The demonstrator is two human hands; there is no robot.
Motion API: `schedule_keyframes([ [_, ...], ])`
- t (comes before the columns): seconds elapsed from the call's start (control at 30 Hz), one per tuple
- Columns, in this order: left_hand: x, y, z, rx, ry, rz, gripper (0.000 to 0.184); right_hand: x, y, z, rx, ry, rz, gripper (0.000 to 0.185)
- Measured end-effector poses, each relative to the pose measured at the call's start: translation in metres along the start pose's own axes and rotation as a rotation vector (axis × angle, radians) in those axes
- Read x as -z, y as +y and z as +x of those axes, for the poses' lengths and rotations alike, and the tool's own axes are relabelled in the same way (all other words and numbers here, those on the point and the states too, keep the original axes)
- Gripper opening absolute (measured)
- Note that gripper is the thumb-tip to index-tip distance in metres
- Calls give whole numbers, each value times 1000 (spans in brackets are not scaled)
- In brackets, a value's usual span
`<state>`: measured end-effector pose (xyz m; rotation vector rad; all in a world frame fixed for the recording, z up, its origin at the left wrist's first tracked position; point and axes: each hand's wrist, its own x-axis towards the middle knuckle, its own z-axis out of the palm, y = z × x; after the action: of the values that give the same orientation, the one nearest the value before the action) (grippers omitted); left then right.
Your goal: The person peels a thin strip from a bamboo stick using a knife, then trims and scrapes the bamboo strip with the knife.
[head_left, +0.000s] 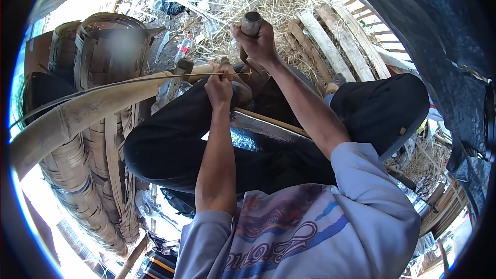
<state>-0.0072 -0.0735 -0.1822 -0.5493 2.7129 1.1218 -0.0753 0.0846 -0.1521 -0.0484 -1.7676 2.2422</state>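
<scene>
A thick bamboo pole [85,111] is crossing the left side of the view, and its narrower end is pointing toward the person's knees. The left hand [219,90] is closing its fingers firmly around a thin strip [194,75], just beyond that end of the pole. The strip is running back along the pole's far edge, and its tip is reaching past the left hand. To the right of the pole, the right hand [258,45] is wrapping tightly around a wooden handle [251,24], whose round end is facing up. The blade part is hiding partly below this hand, so I cannot tell its full shape or whether it is touching the strip. Woven baskets [111,49] are showing on both sides of the pole. A plastic bottle [183,46] is lying beyond the pole, and dry straw [263,1] and wooden boards [326,44] are covering ground farther to its right.
</scene>
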Motion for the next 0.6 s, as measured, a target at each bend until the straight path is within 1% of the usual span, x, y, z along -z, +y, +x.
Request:
schedule_keyframes([
  [0.07, 1, -1, 0, 0, -2, -26, 21, -4, 4, -1, -34, -18, 14, 13],
  [0.13, 0, -3, -2, -15, -9, -52, 20, -7, 25, -10, -15, -74, -95, 16],
  [0.17, -2, -6, -3, -15, -6, -51, 20, -8, 27, -14, 27, -118, -88, 20],
  [0.2, -3, -9, -3, -44, 1, -61, 19, -8, 30, -16, 29, -119, -82, 20],
  [0.27, -2, -8, -1, -73, 16, -65, 18, -13, 35, -16, 34, -137, -209, 22],
  [0.3, 1, -2, -4, -83, 23, 2, 20, -18, 28, -10, 23, -136, -205, 25],
  [0.33, 2, 0, -9, -89, 24, 67, 21, -23, 21, -8, 113, -74, -95, 14],
  [0.37, -1, -5, -6, -81, 24, 20, 21, -27, 13, -1, 117, -59, -70, 14],
  [0.43, -3, -9, -5, -92, 39, 30, 21, -30, 0, 10, 156, -46, -9, 14],
  [0.47, -4, -9, -5, -120, 46, 41, 21, -29, -3, 10, 132, -54, -15, 13],
  [0.53, -3, -9, -5, -104, 36, 20, 21, -28, 11, 1, 111, -28, -38, 12],
  [0.57, -3, -8, -4, -89, 27, 2, 20, -25, 22, -8, 65, -59, -115, 13],
  [0.6, -6, -13, -3, -93, 31, 1, 20, -21, 26, -15, 19, -89, -190, 20],
])
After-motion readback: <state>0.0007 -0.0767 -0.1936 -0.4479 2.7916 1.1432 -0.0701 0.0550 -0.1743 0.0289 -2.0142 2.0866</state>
